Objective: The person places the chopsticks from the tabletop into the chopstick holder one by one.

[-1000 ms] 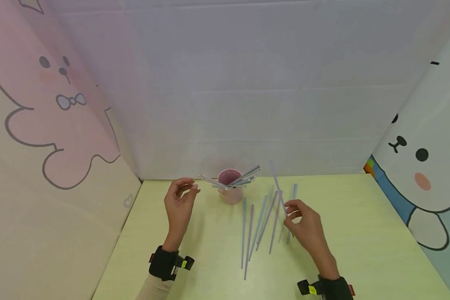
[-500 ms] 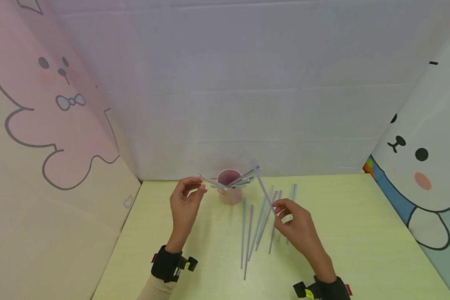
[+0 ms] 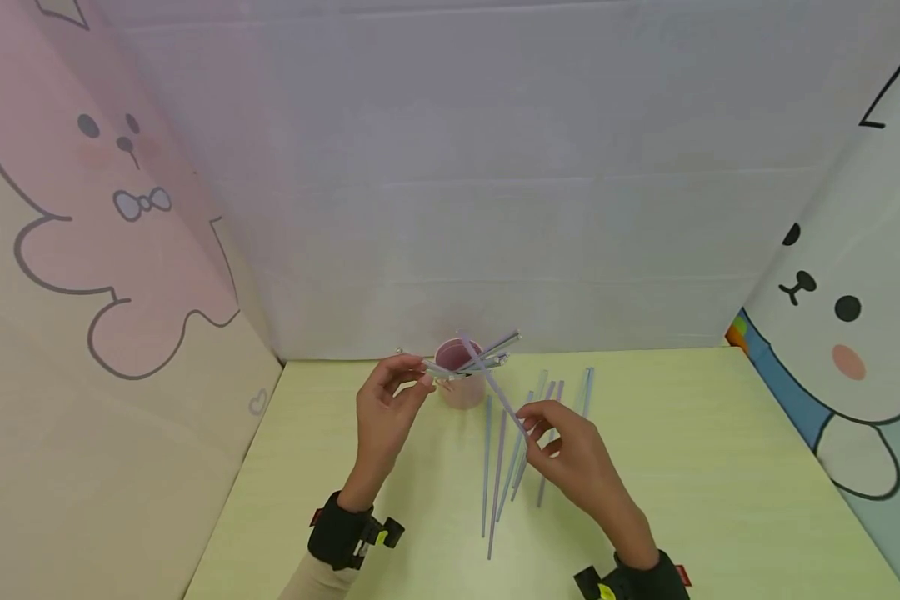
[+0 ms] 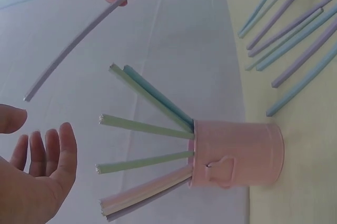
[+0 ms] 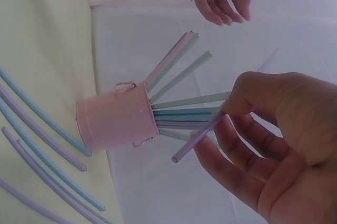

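Observation:
My right hand pinches a lilac straw near its lower end between thumb and fingertips. The straw slants up and left, its upper end crossing in front of the pink bucket in the head view. Several straws in green, teal, pink and lilac stand fanned out in the bucket, among them a green straw. My left hand is raised left of the bucket, fingers relaxed and nothing between them. In the left wrist view, the held straw's free end points toward the gap by the left thumb.
Several loose blue and lilac straws, including a blue straw, lie on the pale yellow table in front and right of the bucket. A white cloth backdrop rises behind the table. Printed cloths flank both sides.
My right hand has carried the lilac straw leftward over the loose straws to the bucket. My left hand has moved a little right and up toward the bucket. The bucket has stayed put.

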Demonstrator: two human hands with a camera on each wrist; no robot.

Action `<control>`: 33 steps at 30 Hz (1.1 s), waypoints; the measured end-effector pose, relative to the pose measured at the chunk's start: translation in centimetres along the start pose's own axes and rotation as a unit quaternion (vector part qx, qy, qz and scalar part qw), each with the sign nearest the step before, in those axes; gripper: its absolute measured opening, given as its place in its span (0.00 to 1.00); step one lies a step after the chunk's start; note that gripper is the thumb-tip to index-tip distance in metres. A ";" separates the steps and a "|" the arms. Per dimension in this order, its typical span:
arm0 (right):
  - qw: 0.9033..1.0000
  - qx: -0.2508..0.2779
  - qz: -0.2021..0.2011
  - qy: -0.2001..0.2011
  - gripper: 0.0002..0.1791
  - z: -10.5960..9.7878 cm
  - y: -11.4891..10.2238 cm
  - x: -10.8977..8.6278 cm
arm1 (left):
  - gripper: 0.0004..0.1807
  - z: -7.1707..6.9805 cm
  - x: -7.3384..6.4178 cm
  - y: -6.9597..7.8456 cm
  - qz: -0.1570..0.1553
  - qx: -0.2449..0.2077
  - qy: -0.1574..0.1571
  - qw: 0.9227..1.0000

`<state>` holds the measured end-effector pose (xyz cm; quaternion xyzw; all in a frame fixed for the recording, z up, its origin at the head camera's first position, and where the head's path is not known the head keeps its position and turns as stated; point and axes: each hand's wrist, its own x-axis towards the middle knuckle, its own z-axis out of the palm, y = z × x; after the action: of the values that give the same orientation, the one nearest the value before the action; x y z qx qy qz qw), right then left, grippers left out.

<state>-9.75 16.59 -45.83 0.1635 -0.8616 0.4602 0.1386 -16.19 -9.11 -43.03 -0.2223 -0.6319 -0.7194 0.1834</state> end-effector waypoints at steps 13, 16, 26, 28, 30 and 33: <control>0.998 -0.009 -0.065 -0.022 0.20 1.3 -1.2 0.1 | 0.18 0.9 0.0 1.0 -0.009 -0.095 -0.041 0.995; 0.997 -0.012 -0.065 -0.026 0.20 1.5 -1.2 0.0 | 0.18 1.0 0.0 1.1 -0.012 -0.103 -0.039 0.994; 0.997 -0.016 -0.067 -0.029 0.19 1.8 -0.8 -0.1 | 0.16 1.2 -0.1 1.2 0.004 -0.128 -0.044 0.991; 0.997 -0.015 -0.071 -0.026 0.19 1.6 -0.7 -0.1 | 0.16 1.2 -0.1 1.3 0.005 -0.133 -0.040 0.990; 0.997 -0.016 -0.071 -0.020 0.18 1.3 -0.6 -0.1 | 0.16 1.1 0.1 1.4 0.008 -0.134 -0.034 0.990; 0.998 -0.029 -0.063 -0.007 0.18 0.8 -0.1 -0.2 | 0.15 0.8 0.3 1.7 0.016 -0.134 -0.022 0.991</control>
<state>-9.60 15.88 -46.27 0.2162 -0.8636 0.4241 0.1661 -15.49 -8.50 -41.36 -0.2705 -0.5303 -0.7894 0.1497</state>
